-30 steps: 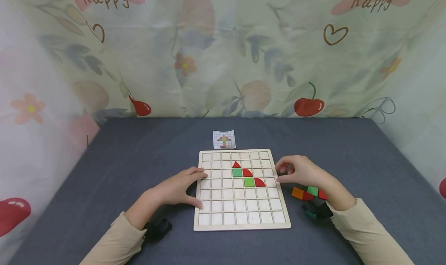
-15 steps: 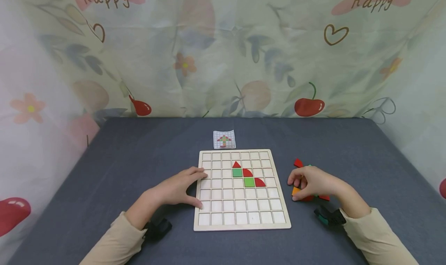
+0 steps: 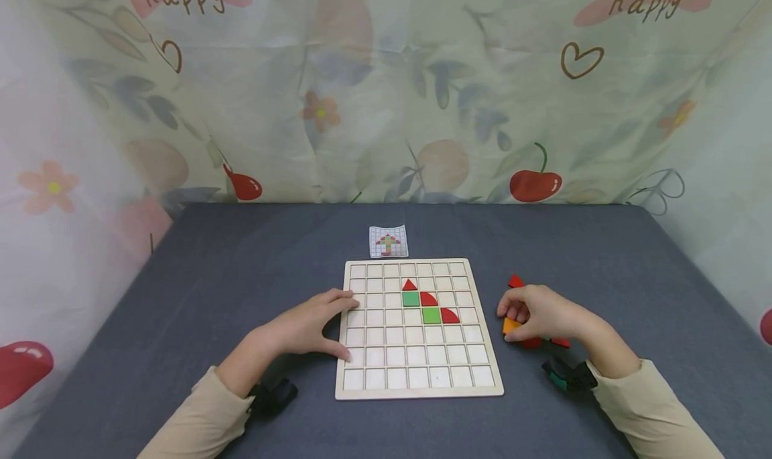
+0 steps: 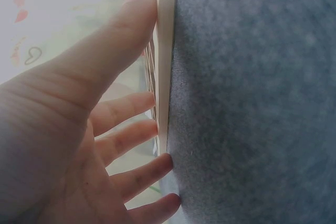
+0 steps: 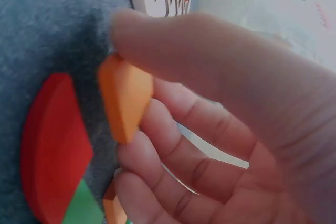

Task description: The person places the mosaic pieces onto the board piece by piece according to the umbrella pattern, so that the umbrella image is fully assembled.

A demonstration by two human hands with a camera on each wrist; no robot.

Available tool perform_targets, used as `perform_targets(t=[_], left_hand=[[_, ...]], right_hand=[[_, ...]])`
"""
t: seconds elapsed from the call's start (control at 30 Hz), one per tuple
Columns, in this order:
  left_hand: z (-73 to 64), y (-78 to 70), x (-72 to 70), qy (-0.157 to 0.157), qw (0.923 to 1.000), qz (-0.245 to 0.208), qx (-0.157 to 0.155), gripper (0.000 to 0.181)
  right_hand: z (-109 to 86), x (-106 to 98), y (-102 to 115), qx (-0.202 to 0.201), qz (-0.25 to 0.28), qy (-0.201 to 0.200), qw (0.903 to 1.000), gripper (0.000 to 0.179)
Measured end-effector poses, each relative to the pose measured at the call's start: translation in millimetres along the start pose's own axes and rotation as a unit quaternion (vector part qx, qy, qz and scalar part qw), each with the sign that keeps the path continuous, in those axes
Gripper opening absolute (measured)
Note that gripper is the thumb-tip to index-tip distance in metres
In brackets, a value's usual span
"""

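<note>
My left hand [image 3: 307, 325] rests at the left edge of a pale wooden grid board [image 3: 386, 373], thumb and fingers spread along the rim. To the right of the board, my right hand [image 3: 545, 311] pinches an orange square block [image 5: 126, 98] between thumb and fingers. Close below it lies a red curved block [image 5: 55, 145], with a green block [image 5: 84, 206] beside that one. On the board sit a red triangle [image 3: 409, 285], two green squares, the upper one [image 3: 411, 299] under the triangle, and two red quarter-circle pieces, one [image 3: 449, 316] farthest right.
Behind the board lies a small card [image 3: 389, 242] printed with a colored grid pattern. Another red piece [image 3: 515, 281] lies just beyond my right hand, and a red one [image 3: 560, 343] shows under the wrist. Dark grey cloth [image 3: 241, 265] covers the table; a patterned curtain hangs behind.
My right hand has moved from the board's right edge down and right to the loose blocks, and now pinches the orange one, shifted slightly left. The left hand has stayed still.
</note>
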State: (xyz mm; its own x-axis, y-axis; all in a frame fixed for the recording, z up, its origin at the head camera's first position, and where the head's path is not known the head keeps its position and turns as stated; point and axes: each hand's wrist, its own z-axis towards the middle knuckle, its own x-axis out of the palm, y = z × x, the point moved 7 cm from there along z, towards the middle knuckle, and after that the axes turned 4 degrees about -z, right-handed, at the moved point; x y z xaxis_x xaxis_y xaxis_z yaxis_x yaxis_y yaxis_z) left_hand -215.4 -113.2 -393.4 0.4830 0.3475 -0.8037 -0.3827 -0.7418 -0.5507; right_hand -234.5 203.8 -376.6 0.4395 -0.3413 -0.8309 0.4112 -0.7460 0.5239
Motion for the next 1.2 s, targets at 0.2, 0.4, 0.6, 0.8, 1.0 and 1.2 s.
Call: perform_targets(t=[0.2,0.4,0.6,0.8,1.0,1.2], left_hand=[[0.6,2.4,0.8,0.002,1.0,-0.002,-0.008,0.086],[0.6,4.2,0.6,0.002,0.9999,-0.004,-0.012,0.086],[0.4,3.5,1.0,0.004,0.9999,-0.001,-0.012,0.087],[0.9,3.3,1.0,0.002,0.9999,-0.001,-0.01,0.087],[1.0,3.1,1.2,0.003,1.0,-0.003,-0.006,0.086],[1.0,2.4,1.5,0.003,1.0,-0.002,-0.006,0.086]], right_hand=[[2.7,-6,9,-0.008,-0.014,-0.035,0.9992,0.023],[7.7,-6,16,-0.018,-0.02,-0.064,0.9976,0.021],[13.5,-4,28,-0.033,-0.016,-0.078,0.9963,0.025],[20.7,-1,38,-0.033,-0.01,-0.083,0.996,0.029],[29.2,3,47,-0.023,-0.002,-0.084,0.9962,0.031],[38.0,8,58,-0.04,0.023,-0.078,0.9959,0.029]])
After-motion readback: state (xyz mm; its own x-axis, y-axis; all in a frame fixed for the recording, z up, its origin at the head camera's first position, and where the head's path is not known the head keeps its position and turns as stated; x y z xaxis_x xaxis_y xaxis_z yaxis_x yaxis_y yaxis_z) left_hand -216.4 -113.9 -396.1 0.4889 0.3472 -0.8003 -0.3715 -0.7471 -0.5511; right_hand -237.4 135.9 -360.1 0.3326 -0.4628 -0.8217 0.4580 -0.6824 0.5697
